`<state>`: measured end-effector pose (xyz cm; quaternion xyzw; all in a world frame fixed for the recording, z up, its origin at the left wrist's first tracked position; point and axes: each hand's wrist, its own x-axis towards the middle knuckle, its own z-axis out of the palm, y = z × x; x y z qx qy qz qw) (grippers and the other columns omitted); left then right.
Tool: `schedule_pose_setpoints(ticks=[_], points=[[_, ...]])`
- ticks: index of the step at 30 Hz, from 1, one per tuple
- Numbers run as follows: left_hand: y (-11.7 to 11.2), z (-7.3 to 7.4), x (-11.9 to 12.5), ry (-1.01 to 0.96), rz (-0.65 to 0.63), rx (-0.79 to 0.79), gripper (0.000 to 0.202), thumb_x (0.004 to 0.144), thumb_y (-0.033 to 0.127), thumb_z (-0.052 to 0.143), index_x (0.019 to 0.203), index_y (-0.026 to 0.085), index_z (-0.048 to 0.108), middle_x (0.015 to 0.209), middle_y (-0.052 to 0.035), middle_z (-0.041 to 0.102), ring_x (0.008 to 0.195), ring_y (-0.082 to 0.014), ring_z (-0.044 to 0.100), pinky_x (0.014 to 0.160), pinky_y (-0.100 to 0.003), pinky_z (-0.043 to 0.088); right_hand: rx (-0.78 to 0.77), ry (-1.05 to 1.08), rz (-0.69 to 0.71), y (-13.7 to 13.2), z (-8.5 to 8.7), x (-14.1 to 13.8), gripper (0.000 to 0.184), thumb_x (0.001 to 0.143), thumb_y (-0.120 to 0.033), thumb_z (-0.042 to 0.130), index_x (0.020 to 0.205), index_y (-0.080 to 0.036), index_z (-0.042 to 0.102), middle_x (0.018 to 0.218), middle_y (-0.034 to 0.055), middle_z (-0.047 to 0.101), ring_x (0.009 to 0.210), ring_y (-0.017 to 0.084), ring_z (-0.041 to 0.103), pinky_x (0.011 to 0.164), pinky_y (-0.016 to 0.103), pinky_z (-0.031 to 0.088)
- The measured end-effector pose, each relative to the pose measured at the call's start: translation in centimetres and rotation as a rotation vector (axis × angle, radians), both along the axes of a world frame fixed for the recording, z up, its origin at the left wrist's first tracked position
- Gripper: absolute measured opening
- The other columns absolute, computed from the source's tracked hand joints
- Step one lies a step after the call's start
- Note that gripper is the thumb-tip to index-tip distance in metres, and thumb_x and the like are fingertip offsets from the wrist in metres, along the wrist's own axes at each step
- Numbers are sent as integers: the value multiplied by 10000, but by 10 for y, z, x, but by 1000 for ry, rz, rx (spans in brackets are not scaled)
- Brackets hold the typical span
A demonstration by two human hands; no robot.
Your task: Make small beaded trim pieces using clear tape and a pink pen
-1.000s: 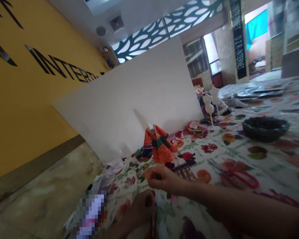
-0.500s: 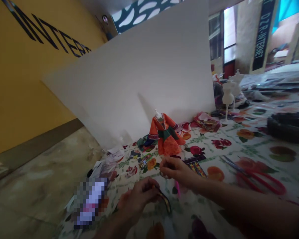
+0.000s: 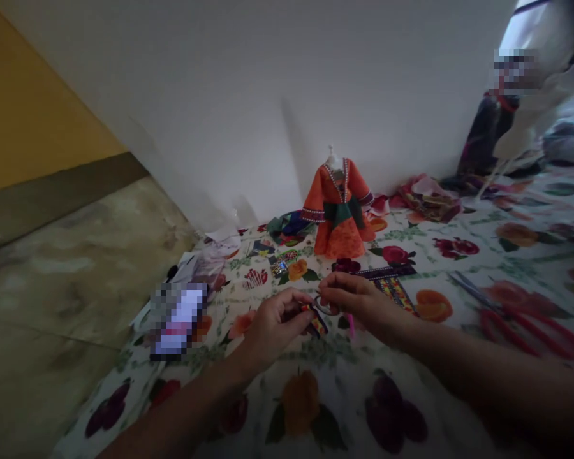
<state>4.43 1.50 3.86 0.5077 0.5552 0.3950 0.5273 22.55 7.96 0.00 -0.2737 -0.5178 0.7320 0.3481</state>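
— So, how many hands are seen, and what is being held?
— Two. One narrow patterned strip (image 3: 316,320), banded in red, yellow and dark colours, is pinched by the left hand (image 3: 277,322). One small dark ring (image 3: 326,306) is pinched by the right hand (image 3: 358,299), with the fingers pressed together at its upper edge.
— Are the strip and the ring touching?
— They are held just beside each other, between the two hands. Whether the strip passes through the ring cannot be told. One small pink piece (image 3: 351,325) is seen just below the right hand.
— Where are they held?
— Over a floral cloth (image 3: 344,357), which is spread on the tabletop.
— What else is counted there?
— One orange dress with a green sash (image 3: 338,220) is displayed on one miniature white dress form (image 3: 335,157), just beyond the hands. One pair of red-handled scissors (image 3: 530,335) is laid to the right. Two heaps of fabric scraps (image 3: 428,201) (image 3: 289,226) are placed on either side of the dress. One white board (image 3: 220,108) is propped behind them. One object at the left (image 3: 176,319) is blurred and cannot be named.
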Motion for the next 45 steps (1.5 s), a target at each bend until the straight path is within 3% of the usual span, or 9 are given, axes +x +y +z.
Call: schedule_pose_setpoints(ticks=[15,26,45], points=[[1,-8,8,-13,79,161,175,823,234,676,966,188,586,852,-11,696,744,-132,656,692,-244,544,-7,23,50,-9,1,-8,200,765,-227,743,906,-190,607,857,7,615,771,138,562,710,284,429],[-1,-3,-5,18,130,150,234,799,256,710,984,186,583,829,-24,715,690,-155,700,631,-247,551,2,-16,36,-9,-1,-9,201,729,-222,723,876,-210,587,868,9,629,783,156,591,693,296,452],[6,-10,-12,27,162,166,181,877,337,634,933,166,610,788,-22,681,676,-145,654,623,-246,534,16,-37,72,-10,-5,-9,208,752,-246,734,891,-211,583,826,1,625,717,143,575,661,291,447]])
